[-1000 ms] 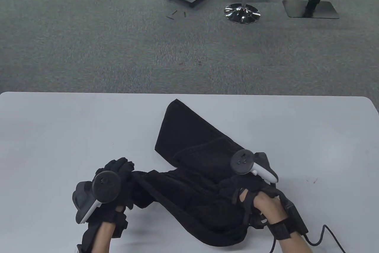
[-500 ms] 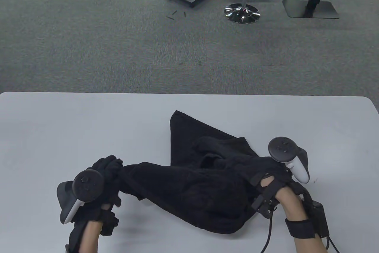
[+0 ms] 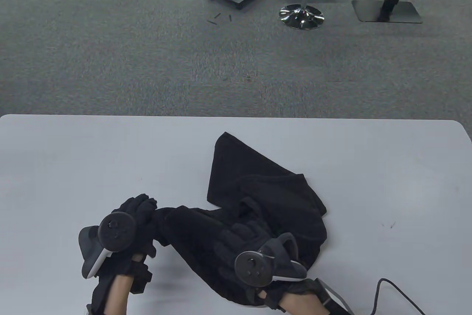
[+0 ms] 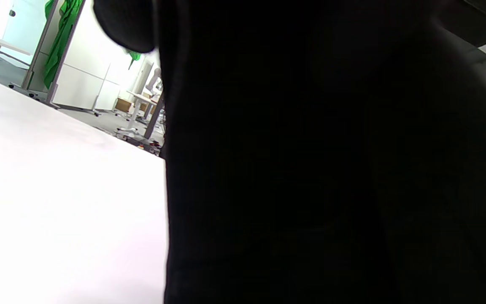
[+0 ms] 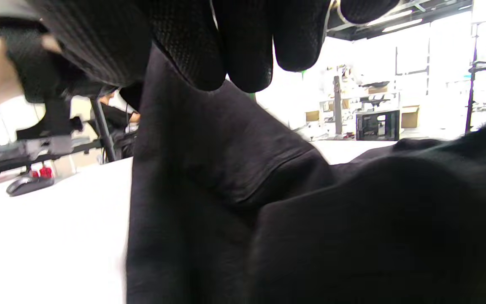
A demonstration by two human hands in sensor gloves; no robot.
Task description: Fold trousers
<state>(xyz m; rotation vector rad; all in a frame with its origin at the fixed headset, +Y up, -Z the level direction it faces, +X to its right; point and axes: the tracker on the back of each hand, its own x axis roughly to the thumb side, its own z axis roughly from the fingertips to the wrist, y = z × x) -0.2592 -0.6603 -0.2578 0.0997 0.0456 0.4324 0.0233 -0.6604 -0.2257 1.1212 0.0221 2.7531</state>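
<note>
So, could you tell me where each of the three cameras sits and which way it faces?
Table view: above the person, looking down and forward over the white table, the black trousers and the grey floor beyond; shows the left hand and right hand with trackers.
Left wrist view: low over the table, almost filled by dark cloth; a room beyond.
Right wrist view: low, facing across the table; gloved fingers hang from the top.
Shared: trousers and table in all three.

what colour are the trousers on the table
Plain black, no pattern visible. The trousers show best in the table view, against the white table.
</note>
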